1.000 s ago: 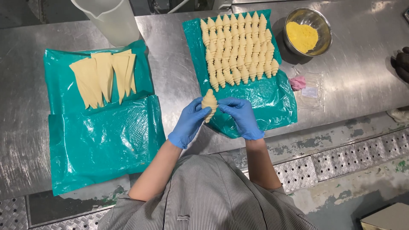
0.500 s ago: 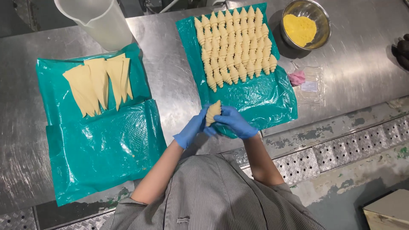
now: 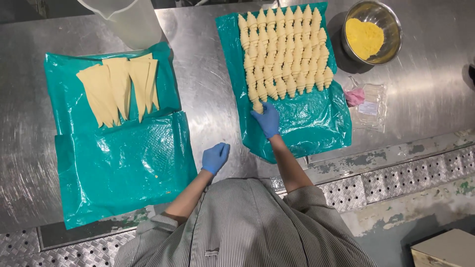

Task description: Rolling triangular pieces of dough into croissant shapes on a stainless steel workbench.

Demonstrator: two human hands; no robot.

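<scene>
The steel table [image 3: 208, 99] is carrying a teal sheet [image 3: 316, 123] just under the right hand [image 3: 267, 119], whose fingers are pinching a rolled croissant [image 3: 258, 106] at the row's near end; the left hand [image 3: 215, 157] is hovering loosely curled, holding nothing, beside another teal sheet [image 3: 123, 163]

Commercial bakery or food-production kitchen. Indicators: a stainless-steel worktop [image 3: 208, 99] with scuffed surface; perforated metal tread plating [image 3: 396, 183] along its near edge; teal plastic sheets [image 3: 123, 163] laid as work surfaces; rolled raw croissants [image 3: 287, 54] set in tight rows on the far right sheet; cut dough triangles [image 3: 118, 89] on the far left sheet; a steel bowl [image 3: 391, 22] of yellow powder at far right. The person wears blue disposable gloves [image 3: 215, 157] and a striped work jacket [image 3: 247, 227].
</scene>
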